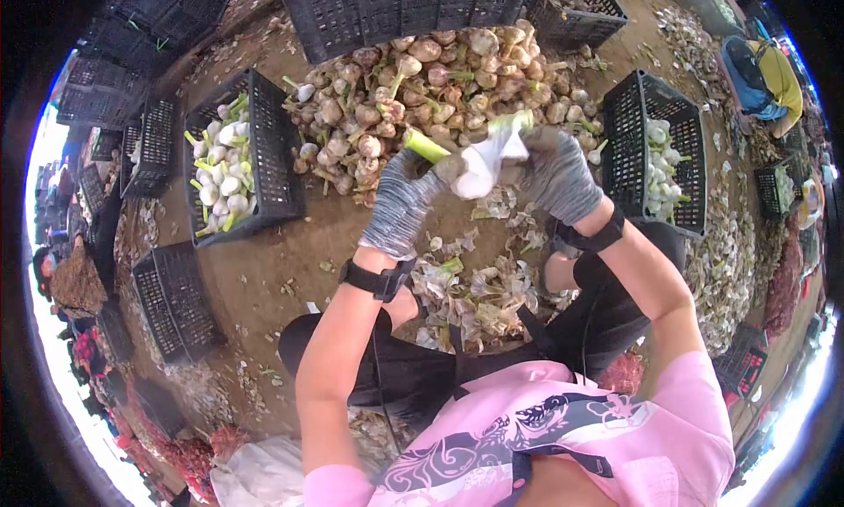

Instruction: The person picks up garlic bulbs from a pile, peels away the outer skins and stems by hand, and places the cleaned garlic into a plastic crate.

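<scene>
Both my hands wear grey knit gloves and meet in front of the garlic heap. My left hand [409, 195] is closed around a garlic bulb [476, 182], and a cut green stem [425, 146] sticks up from the same grip. My right hand [563, 177] pinches white garlic skin [505, 144], which stretches toward the bulb and has a pale green end. The exact join between skin and bulb is hard to make out. Just beyond lies a heap of unpeeled garlic [440, 85] with brownish skins. Below my hands are loose peelings [479, 300] on the ground between my feet.
A black crate [277, 155] with clean white garlic stands at left, another crate [620, 146] with garlic at right. A large black crate [404, 19] stands behind the heap. At lower left is one more crate [176, 305]. Another person [769, 80] is at far right.
</scene>
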